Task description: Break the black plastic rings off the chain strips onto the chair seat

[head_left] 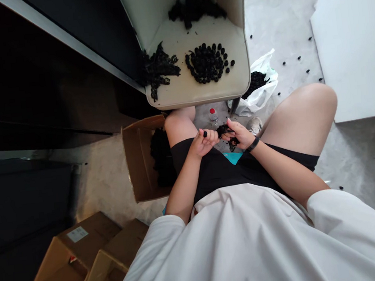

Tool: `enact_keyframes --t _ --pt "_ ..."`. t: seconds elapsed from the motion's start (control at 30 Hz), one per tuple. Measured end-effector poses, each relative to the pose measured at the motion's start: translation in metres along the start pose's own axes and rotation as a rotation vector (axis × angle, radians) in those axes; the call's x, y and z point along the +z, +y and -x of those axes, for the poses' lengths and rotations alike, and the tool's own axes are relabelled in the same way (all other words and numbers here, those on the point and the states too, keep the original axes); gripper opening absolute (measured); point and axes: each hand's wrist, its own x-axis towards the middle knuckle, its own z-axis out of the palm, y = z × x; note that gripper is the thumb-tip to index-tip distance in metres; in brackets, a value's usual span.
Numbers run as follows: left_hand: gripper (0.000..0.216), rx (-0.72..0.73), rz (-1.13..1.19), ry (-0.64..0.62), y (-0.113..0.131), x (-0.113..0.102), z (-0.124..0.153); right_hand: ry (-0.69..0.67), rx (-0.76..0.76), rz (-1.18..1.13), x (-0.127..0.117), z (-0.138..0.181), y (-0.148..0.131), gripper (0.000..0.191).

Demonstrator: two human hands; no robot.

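Observation:
Over my lap, my left hand (pixel 204 141) is closed in a pinch on one small black round part (pixel 205 134). Close beside it, my right hand (pixel 241 133) is closed around a black branched cluster of the same parts (pixel 224 131); a dark band sits on that wrist. Ahead of my knees a cream chair seat (pixel 182 93) carries a tidy group of loose black round parts (pixel 208 62), a pile of black stripped branches (pixel 159 69) at its left edge, and another black heap (pixel 195 5) at the back.
An open cardboard box (pixel 142 163) with black pieces stands by my left knee. A white plastic bag (pixel 260 85) with more black parts lies right of the chair. A small bottle (pixel 213 117) stands on the floor. Closed cartons (pixel 82 256) sit lower left. Black parts dot the floor (pixel 300 60).

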Motion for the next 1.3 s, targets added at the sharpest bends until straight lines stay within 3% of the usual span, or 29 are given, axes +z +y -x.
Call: enact_keyframes --t 0.13,0.3,0.57,0.73,0.87,0.97,1.07,1.13,1.2,1.3 --pt "0.068 0.148 0.062 0.038 0.004 -0.004 -0.003 0.061 -0.004 0.2 -0.004 -0.002 0.004 0.077" --pt "0.049 0.271 -0.229 0.197 0.024 -0.016 -0.024 0.022 0.011 0.492 -0.009 -0.005 0.012 0.077" --pt "0.04 0.625 -0.865 0.422 0.086 -0.01 -0.123 -0.128 -0.014 0.67 -0.005 -0.002 0.014 0.075" --pt "0.02 0.642 -1.221 0.537 0.117 -0.009 -0.178 -0.165 -0.032 0.709 -0.002 -0.001 0.015 0.074" --pt "0.033 0.606 -1.296 0.632 0.121 -0.015 -0.194 -0.169 -0.035 0.697 -0.002 -0.001 0.017 0.074" --pt "0.053 0.66 -1.22 0.667 0.115 -0.017 -0.175 -0.164 -0.046 0.696 -0.001 -0.001 0.016 0.073" --pt "0.048 0.702 -1.07 0.677 0.09 -0.011 -0.126 -0.132 -0.075 0.706 -0.001 -0.002 0.011 0.071" --pt "0.045 0.632 -0.973 0.646 0.062 -0.006 -0.086 -0.095 -0.102 0.696 -0.002 -0.002 0.006 0.071" --pt "0.052 0.489 -0.823 0.532 0.031 -0.002 -0.049 -0.056 -0.13 0.666 -0.003 -0.001 0.0 0.07" --pt "0.062 0.185 -0.681 0.224 -0.006 0.0 -0.015 0.006 -0.169 0.608 -0.006 -0.002 -0.008 0.069"
